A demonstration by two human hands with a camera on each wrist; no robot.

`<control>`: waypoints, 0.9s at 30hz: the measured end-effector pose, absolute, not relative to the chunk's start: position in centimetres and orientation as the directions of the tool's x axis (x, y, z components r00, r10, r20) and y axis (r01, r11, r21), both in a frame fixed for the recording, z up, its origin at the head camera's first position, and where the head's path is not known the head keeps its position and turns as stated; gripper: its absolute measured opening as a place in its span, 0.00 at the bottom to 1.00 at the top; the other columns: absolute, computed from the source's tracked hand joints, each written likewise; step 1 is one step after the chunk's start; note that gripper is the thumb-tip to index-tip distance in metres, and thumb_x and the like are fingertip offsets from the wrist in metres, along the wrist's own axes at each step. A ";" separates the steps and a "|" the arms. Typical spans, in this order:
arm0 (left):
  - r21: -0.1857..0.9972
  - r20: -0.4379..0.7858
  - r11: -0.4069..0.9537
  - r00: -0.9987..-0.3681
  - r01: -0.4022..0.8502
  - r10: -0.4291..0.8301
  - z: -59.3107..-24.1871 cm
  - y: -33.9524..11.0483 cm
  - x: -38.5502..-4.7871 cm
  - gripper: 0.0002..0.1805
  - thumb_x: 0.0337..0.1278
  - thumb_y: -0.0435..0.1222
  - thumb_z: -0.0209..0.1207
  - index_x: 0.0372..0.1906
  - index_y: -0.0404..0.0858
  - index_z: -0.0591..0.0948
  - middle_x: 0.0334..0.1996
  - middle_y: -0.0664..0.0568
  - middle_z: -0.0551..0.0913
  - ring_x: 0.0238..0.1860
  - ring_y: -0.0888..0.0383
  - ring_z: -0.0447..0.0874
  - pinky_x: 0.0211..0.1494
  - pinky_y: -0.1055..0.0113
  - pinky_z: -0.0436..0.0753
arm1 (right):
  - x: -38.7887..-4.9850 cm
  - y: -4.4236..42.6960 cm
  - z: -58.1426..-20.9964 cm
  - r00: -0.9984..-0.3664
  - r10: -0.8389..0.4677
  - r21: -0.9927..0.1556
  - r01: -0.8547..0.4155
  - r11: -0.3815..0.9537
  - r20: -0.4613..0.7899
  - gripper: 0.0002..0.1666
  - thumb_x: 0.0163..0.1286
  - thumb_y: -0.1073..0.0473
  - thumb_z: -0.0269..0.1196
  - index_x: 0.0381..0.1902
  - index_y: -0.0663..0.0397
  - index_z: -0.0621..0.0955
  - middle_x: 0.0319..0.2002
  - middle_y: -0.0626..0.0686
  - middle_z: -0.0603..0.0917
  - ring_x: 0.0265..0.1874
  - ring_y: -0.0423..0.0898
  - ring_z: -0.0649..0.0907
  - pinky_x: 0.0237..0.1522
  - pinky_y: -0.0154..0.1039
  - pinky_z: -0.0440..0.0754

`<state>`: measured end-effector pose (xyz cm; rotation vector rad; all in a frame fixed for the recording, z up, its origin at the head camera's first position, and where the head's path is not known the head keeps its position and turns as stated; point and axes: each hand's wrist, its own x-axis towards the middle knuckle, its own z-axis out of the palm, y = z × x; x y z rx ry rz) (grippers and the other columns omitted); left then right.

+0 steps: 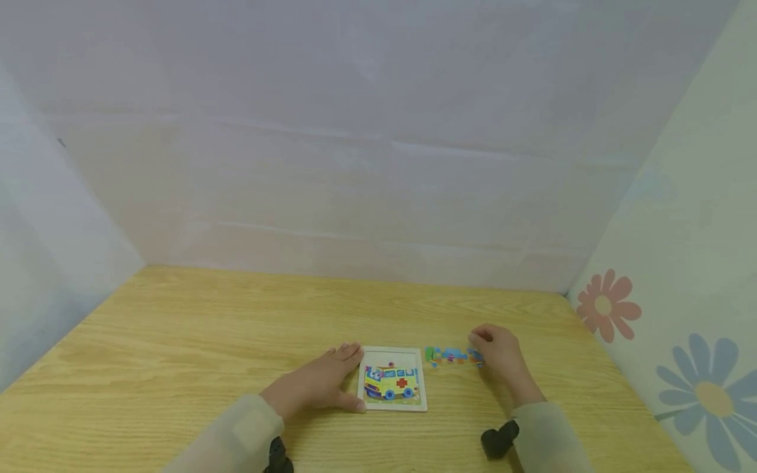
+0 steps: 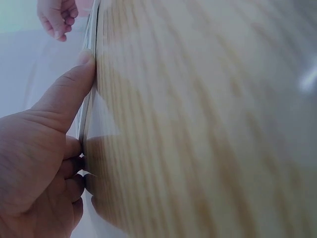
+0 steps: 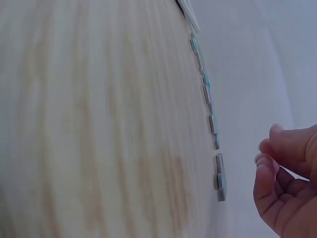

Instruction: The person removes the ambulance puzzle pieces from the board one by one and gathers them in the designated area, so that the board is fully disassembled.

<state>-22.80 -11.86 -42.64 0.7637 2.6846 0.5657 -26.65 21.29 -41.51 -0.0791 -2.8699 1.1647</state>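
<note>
A square puzzle board [image 1: 392, 406] with a pale frame lies on the table, and its lower part shows a yellow ambulance picture [image 1: 391, 383]. My left hand [image 1: 319, 381] rests at the board's left edge, thumb at the lower corner and fingers at the upper one; the left wrist view shows the thumb on the rim. Several colourful puzzle pieces [image 1: 452, 355] lie in a row right of the board. Over their right end hovers my right hand [image 1: 501, 355]. In the right wrist view that hand [image 3: 290, 181] is loosely bent, apart from the pieces [image 3: 213, 124], with nothing visible between its fingertips.
The wooden table [image 1: 207, 328] extends around the board and pieces. Pale fabric walls [image 1: 355, 164] stand behind and at the sides, the right one with printed flowers [image 1: 603, 305]. Dark devices are strapped at both wrists.
</note>
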 end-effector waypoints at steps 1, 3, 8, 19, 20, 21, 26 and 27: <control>0.445 -0.168 0.782 -0.817 0.437 0.552 -42.6 -11.8 -22.8 0.55 0.43 0.60 0.62 0.70 0.32 0.56 0.72 0.43 0.51 0.72 0.44 0.46 0.72 0.48 0.51 | -26.5 21.0 -41.3 -0.998 0.059 -0.705 0.022 0.709 0.027 0.15 0.68 0.58 0.57 0.45 0.63 0.80 0.40 0.56 0.82 0.40 0.49 0.80 0.42 0.45 0.80; 0.447 -0.168 0.781 -0.817 0.435 0.551 -42.5 -11.8 -22.7 0.55 0.43 0.60 0.63 0.70 0.32 0.56 0.72 0.43 0.51 0.72 0.44 0.46 0.72 0.48 0.51 | -26.3 20.5 -40.9 -0.998 0.047 -0.713 0.005 0.701 0.040 0.15 0.68 0.58 0.57 0.45 0.64 0.80 0.40 0.57 0.82 0.41 0.50 0.79 0.43 0.46 0.79; 0.447 -0.168 0.782 -0.818 0.434 0.551 -42.5 -11.9 -22.7 0.55 0.43 0.60 0.63 0.70 0.32 0.56 0.72 0.43 0.51 0.72 0.45 0.46 0.72 0.49 0.51 | -25.7 19.3 -40.3 -0.999 0.008 -0.733 -0.025 0.680 0.041 0.14 0.67 0.59 0.57 0.44 0.64 0.80 0.40 0.57 0.82 0.39 0.50 0.79 0.39 0.43 0.81; 0.443 -0.169 0.782 -0.816 0.438 0.553 -42.7 -11.9 -22.8 0.55 0.42 0.61 0.62 0.70 0.33 0.56 0.72 0.43 0.51 0.72 0.45 0.46 0.72 0.49 0.51 | -25.5 16.3 -40.4 -0.998 -0.048 -0.776 -0.069 0.627 0.050 0.10 0.65 0.60 0.60 0.40 0.61 0.81 0.34 0.52 0.82 0.30 0.44 0.78 0.31 0.38 0.81; 0.443 -0.168 0.782 -0.816 0.439 0.553 -42.6 -11.9 -22.8 0.55 0.42 0.61 0.62 0.70 0.33 0.56 0.72 0.43 0.51 0.72 0.45 0.46 0.72 0.49 0.51 | -25.5 16.0 -40.4 -0.997 -0.056 -0.780 -0.075 0.621 0.051 0.10 0.65 0.60 0.60 0.40 0.61 0.81 0.33 0.52 0.82 0.29 0.43 0.78 0.30 0.37 0.81; 0.442 -0.167 0.782 -0.816 0.440 0.554 -42.7 -11.9 -22.8 0.55 0.42 0.61 0.62 0.70 0.33 0.56 0.72 0.43 0.51 0.72 0.44 0.46 0.72 0.49 0.51 | -25.4 15.7 -40.4 -0.997 -0.063 -0.784 -0.079 0.616 0.051 0.09 0.65 0.60 0.60 0.39 0.61 0.82 0.33 0.52 0.82 0.28 0.43 0.78 0.29 0.37 0.81; 0.440 -0.163 0.782 -0.817 0.441 0.553 -42.6 -11.8 -22.7 0.55 0.42 0.61 0.63 0.70 0.33 0.56 0.72 0.43 0.51 0.72 0.44 0.47 0.72 0.49 0.52 | -25.5 14.2 -40.6 -0.994 -0.099 -0.788 -0.099 0.608 0.048 0.08 0.65 0.58 0.61 0.38 0.56 0.82 0.33 0.49 0.82 0.30 0.42 0.77 0.30 0.35 0.79; 0.440 -0.162 0.782 -0.818 0.441 0.552 -42.6 -11.8 -22.6 0.55 0.42 0.61 0.63 0.70 0.33 0.56 0.72 0.43 0.52 0.72 0.44 0.47 0.72 0.49 0.52 | -25.5 14.0 -40.6 -0.993 -0.106 -0.792 -0.099 0.603 0.044 0.08 0.65 0.58 0.61 0.38 0.56 0.82 0.33 0.49 0.82 0.30 0.42 0.77 0.31 0.35 0.79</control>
